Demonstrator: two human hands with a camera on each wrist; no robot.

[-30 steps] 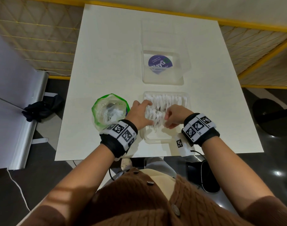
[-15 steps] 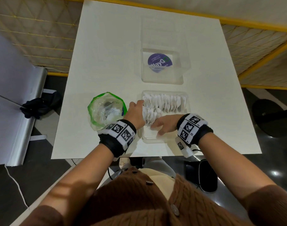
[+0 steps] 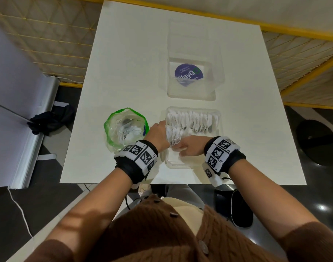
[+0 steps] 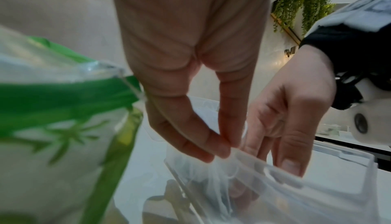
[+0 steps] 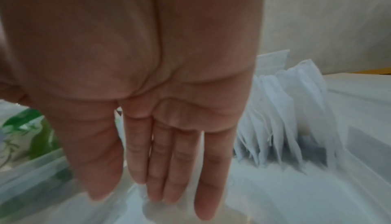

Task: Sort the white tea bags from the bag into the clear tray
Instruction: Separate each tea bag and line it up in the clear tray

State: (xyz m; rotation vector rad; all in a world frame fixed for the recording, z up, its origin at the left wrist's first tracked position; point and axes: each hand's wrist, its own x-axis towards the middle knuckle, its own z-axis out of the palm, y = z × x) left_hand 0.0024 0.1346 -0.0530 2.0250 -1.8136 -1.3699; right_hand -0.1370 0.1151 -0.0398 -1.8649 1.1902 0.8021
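Observation:
The clear tray (image 3: pixel 192 163) lies on the white table before me, with a row of white tea bags (image 3: pixel 193 120) standing along its far side. My left hand (image 3: pixel 161 132) is at the tray's left end; its thumb and finger (image 4: pixel 220 147) pinch the tops of a bunch of tea bags (image 3: pixel 174 136). My right hand (image 3: pixel 182 149) reaches into the tray with straight fingers (image 5: pixel 169 169), just in front of that bunch and holding nothing. The green-rimmed clear bag (image 3: pixel 126 127) stands open to the left of the tray with more tea bags inside.
A clear box (image 3: pixel 191 91) with a purple round sticker stands just behind the tray. The table's near edge (image 3: pixel 180 183) runs close under my wrists. A dark bundle (image 3: pixel 48 121) lies on the floor to the left.
My right hand has uncurled from the tea bags and dropped flat into the near part of the tray. The left hand keeps its hold on the bunch at the tray's left end.

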